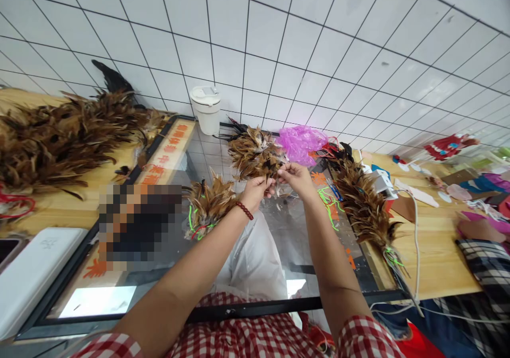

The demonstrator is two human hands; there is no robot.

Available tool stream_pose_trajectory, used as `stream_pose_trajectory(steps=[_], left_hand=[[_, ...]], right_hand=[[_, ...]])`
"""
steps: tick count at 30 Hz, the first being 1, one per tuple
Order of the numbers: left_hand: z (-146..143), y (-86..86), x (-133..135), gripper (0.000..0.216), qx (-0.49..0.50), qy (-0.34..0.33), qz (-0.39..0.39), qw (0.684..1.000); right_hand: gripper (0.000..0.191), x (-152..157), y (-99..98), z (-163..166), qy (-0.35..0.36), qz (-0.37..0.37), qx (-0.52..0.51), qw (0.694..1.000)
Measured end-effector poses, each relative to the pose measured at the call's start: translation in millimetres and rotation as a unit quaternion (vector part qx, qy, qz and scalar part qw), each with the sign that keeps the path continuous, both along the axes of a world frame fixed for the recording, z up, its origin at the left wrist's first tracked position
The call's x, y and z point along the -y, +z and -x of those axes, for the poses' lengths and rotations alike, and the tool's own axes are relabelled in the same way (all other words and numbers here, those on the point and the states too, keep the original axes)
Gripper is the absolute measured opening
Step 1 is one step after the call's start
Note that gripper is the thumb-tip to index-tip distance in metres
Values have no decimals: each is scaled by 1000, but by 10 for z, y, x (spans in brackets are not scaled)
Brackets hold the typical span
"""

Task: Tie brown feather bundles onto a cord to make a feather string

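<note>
Both hands meet over the glass tabletop (295, 230), at the near edge of a pile of brown feathers (255, 148). My left hand (258, 190), with a dark red bead bracelet (244, 211) at its wrist, is closed in a pinch on feathers. Close beside it, my right hand (297, 179) also pinches feathers with thumb and forefinger. The exact pieces between the fingertips are too small to separate from the pile behind. Left of my left forearm lies a feather bundle (213, 201) with green and red ties. A crumpled purple plastic bag (303, 143) touches the pile's right side.
A white lidded cup (206, 111) stands by the tiled wall. Long feather bundles lie left (59, 140) and right (362, 198). Green strings (329, 204) rest on the glass. A white power bank (43, 278) is at near left; a white cable (416, 241) runs along the right.
</note>
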State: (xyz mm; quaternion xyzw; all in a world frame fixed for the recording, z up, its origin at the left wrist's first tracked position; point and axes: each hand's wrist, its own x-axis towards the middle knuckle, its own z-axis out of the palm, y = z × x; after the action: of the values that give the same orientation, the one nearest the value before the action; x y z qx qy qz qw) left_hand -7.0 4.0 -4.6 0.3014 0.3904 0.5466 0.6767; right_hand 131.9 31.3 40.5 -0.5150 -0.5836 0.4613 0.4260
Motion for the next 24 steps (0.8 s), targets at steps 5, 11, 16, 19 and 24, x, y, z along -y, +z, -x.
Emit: stream_pose_trajectory(steps=[5,11,16,19,24], left_hand=[[9,-11,-16,26,17,34,-13,999],[12,4,-26,27,23,59,-5,998],[19,18,-14,24,33,76,-10,997],[19,16,-13,23,38,81,-10,996],[12,3,-16,23,34,72,-16,997]], right_hand=[[38,79,83,-11,121,95,37,987],[28,39,3,-35,96,108,49,988],[20,-1,-10,-82,37,16,84,996],[19,27,38,-81,31,-3,104,994],[34,84,89,-5,125,35,20,991]])
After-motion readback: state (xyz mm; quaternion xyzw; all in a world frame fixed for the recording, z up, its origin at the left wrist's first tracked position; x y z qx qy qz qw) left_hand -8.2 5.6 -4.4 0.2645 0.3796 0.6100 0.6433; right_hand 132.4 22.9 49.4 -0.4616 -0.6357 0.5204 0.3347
